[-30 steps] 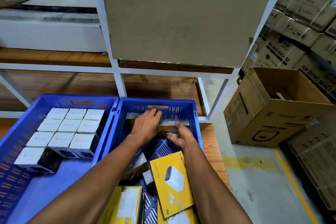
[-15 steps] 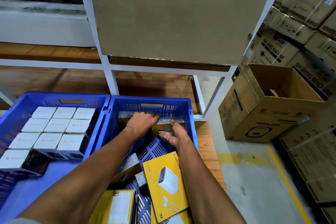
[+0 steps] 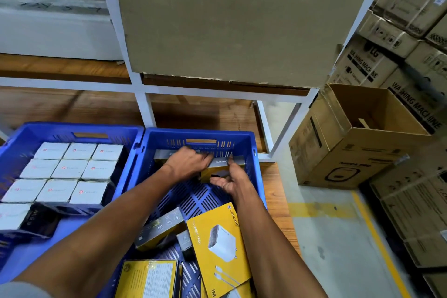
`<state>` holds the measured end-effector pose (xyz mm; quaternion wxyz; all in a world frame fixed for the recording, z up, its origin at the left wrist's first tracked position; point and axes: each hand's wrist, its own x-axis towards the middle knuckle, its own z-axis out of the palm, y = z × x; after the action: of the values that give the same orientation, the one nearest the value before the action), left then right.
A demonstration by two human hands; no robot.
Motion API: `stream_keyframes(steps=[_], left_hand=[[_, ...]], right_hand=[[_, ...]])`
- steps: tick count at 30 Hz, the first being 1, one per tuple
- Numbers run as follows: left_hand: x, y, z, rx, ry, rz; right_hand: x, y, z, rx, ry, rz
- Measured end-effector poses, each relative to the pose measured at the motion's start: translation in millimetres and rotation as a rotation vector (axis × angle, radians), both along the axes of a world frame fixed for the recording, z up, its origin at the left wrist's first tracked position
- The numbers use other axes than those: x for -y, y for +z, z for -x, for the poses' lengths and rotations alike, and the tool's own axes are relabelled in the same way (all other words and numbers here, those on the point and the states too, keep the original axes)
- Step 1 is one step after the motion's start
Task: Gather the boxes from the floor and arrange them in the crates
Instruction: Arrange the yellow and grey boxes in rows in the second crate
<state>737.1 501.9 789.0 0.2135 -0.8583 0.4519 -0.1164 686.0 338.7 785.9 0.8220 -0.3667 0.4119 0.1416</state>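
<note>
Soft, even indoor light is falling on my scene from above, and nothing is glaring strongly. My forearms are casting only weak shadows on the slotted floor of the blue plastic crate [image 3: 249, 143]. The wide lens is bending the white metal shelf posts [image 3: 358, 19] at the edges. The white small boxes [image 3: 67, 172] on the left are looking smeared, their print unreadable. The grey concrete floor [image 3: 338, 237] is reflecting a pale, dull shine.
</note>
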Motion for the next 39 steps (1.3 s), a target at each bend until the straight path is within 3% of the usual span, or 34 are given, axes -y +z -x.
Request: stream_keyframes(steps=[5, 11, 19, 27, 39], left_hand=[[0, -2, -4, -0.028, -0.018, -0.023], [4, -1, -2, -0.13, 0.112, 0.02], [16, 1, 21, -0.295, 0.39, 0.283], [5, -2, 39, -0.476, 0.379, 0.537], [-15, 0, 46, -0.598, 0.35, 0.691]], right_hand=[[-4, 1, -2, 0.022, -0.03, -0.007], [-2, 11, 5, 0.034, -0.092, -0.058], [0, 16, 11, 0.022, -0.016, 0.049], [1, 25, 16, 0.016, 0.035, 0.116], [3, 36, 37, -0.013, 0.09, 0.03]])
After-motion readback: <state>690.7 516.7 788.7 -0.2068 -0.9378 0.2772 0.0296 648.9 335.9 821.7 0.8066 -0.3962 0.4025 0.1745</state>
